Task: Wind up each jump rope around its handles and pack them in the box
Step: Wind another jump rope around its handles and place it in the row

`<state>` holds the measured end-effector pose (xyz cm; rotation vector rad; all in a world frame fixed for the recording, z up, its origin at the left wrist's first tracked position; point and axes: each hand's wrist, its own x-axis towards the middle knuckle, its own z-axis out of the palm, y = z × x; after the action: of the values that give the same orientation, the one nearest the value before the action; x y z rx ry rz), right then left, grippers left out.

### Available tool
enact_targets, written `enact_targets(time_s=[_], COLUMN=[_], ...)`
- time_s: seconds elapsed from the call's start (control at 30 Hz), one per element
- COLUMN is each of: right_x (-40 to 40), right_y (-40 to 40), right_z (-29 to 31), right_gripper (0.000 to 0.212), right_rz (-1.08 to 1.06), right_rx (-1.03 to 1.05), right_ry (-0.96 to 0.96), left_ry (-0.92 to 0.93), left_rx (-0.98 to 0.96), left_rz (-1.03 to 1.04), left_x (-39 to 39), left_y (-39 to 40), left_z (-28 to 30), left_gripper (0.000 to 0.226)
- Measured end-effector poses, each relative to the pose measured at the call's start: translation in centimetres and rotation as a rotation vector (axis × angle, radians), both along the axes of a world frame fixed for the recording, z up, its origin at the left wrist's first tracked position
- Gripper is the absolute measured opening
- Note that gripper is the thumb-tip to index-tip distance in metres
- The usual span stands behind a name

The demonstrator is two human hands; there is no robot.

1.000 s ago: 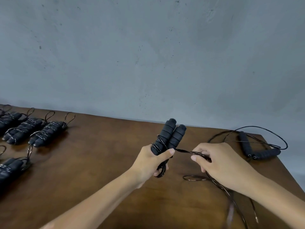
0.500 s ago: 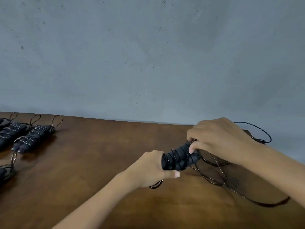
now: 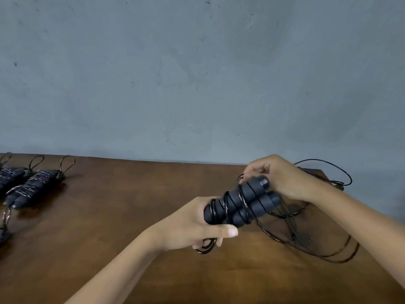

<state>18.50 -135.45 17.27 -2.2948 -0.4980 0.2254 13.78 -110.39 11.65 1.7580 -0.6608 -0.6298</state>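
right now your left hand grips the near end of the two black foam handles, fingers curled round them and the thumb laid flat along the underside. you hold the pair side by side so they act as one spool, tilted up and away from you above the wooden table, which leaves the far ends free for the cord to pass round. a small loop of cord hangs under that hand, probably where the rope leaves the handles.

your right hand sits at the far tips of the handles, fingertips pinching the thin black rope and guiding it over the top. holding it close to the bundle looks like the way to keep each turn tight against the last.

counting the turns: roughly five or six wraps show across the foam, though motion blur makes the exact number hard to fix. the rest of this rope, the loose cord, lies in slack curves on the table to your right, so i judge the winding well under way but not finished.

further right, past your wrist, another unwound rope arcs over the table's far corner; its handles are hidden.

at the left edge you have finished bundles laid in a row, each with a loop sticking out. two are plain, a third is cut by the frame, and something dark lower down may be a fourth. no box is in view.
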Motion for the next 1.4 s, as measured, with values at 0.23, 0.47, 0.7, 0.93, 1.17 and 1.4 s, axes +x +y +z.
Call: enact_targets(time_s=[0.23, 0.47, 0.7, 0.93, 1.17, 1.4], right_x=[-1.6, -3.5, -5.1, -7.0, -6.3, -4.2], right_y=[0.4, 0.1, -0.8, 0.0, 1.6, 2.0], right_z=[-5.2, -5.5, -4.0, -0.8, 1.4, 2.2], right_gripper=[0.044, 0.045, 0.031, 0.03, 0.028, 0.02], right_rz=[-0.007, -0.036, -0.08, -0.096, -0.038, -0.114], right_rx=[-0.115, -0.179, -0.311, -0.499, -0.638, -0.362], right_ry=[-0.016, -0.123, -0.152, -0.289, -0.361, -0.249], left_ry=[0.107, 0.228, 0.255, 0.191, -0.038, -0.242], left_rx=[-0.204, -0.258, -0.199, -0.068, 0.229, 0.372], left_rz=[0.194, 0.421, 0.587, 0.569, 0.411, 0.329], left_x=[-0.1, 0.2, 0.8, 1.1, 0.8, 0.5], left_y=[0.0, 0.3, 0.6, 0.1, -0.9, -0.7], left_z=[-1.9, -3.1, -3.7, -4.1, -3.2, -2.5], left_gripper=[0.028, 0.029, 0.036, 0.032, 0.027, 0.028])
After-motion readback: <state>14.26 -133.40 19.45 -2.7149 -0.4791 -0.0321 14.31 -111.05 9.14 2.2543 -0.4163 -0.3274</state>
